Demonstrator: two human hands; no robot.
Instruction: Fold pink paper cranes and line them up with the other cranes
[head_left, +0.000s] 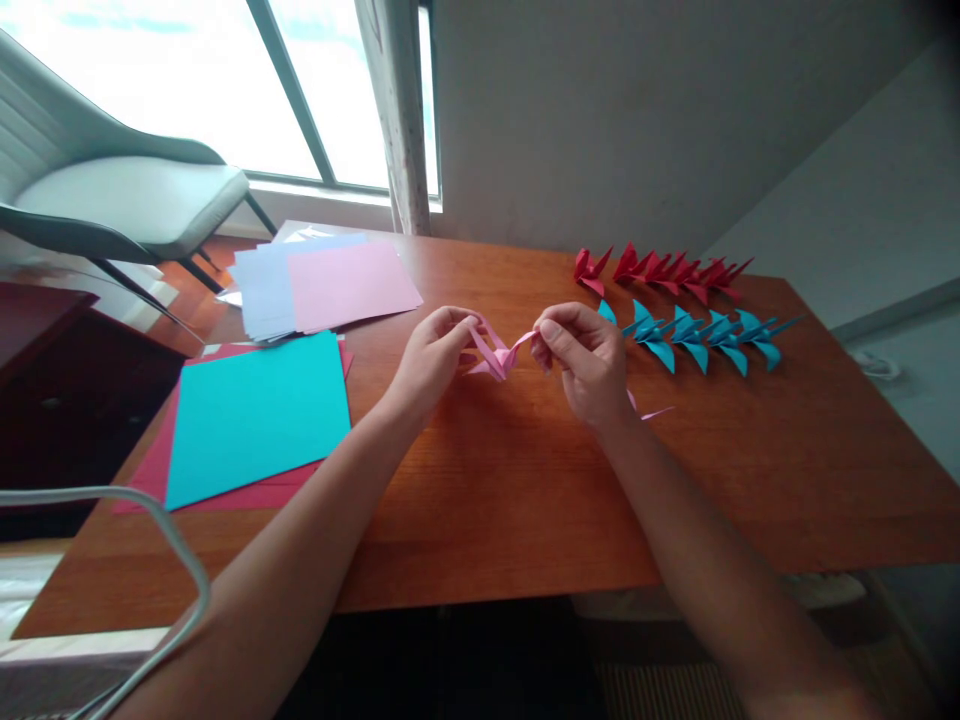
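A pink origami crane (501, 360) is held just above the table between my two hands. My left hand (437, 352) pinches one end of it, and my right hand (583, 352) pinches a thin point at the other end. Its folded body and a wing show between my fingers. Another pink folded piece (654, 412) lies by my right wrist, partly hidden behind it. Past my right hand stand a row of blue origami cranes (691, 335) and, farther back, a row of red origami cranes (667, 272).
On the left of the wooden table (480, 520) lie blue paper (259, 415) over red sheets (150, 465), with pink paper (352, 285) and pale lilac sheets (262, 290) behind. A white cable (184, 560) crosses near my left forearm. A chair (135, 200) stands by the window.
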